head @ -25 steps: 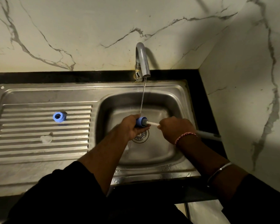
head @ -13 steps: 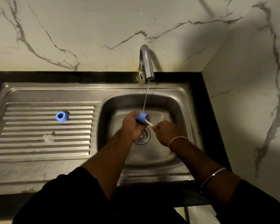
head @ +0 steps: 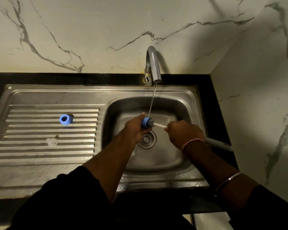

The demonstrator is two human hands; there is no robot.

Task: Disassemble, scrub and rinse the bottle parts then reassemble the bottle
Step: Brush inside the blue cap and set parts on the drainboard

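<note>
1. Nearest, two dark sleeves reach forward over the front edge of the steel sink [head: 165, 183], both forearms converging over the basin.
2. The right hand [head: 183, 135] is closed around the handle of a bottle brush [head: 160, 125]; the white shaft runs left from its fingers, the grey handle end sticking out behind the wrist.
3. The left hand [head: 136, 128] is wrapped around a blue bottle part [head: 145, 122], its open end facing right toward the brush, the bristle head at its mouth. Brush and part lie on one near-horizontal line, so scrubbing probably means pushing leftward along it.
4. Left, on the ribbed drainboard, lie a clear piece [head: 52, 141] and, farther back, a blue ring [head: 65, 119], well apart.
5. Beyond, the tap [head: 154, 67] runs a thin stream onto the blue part.
</note>
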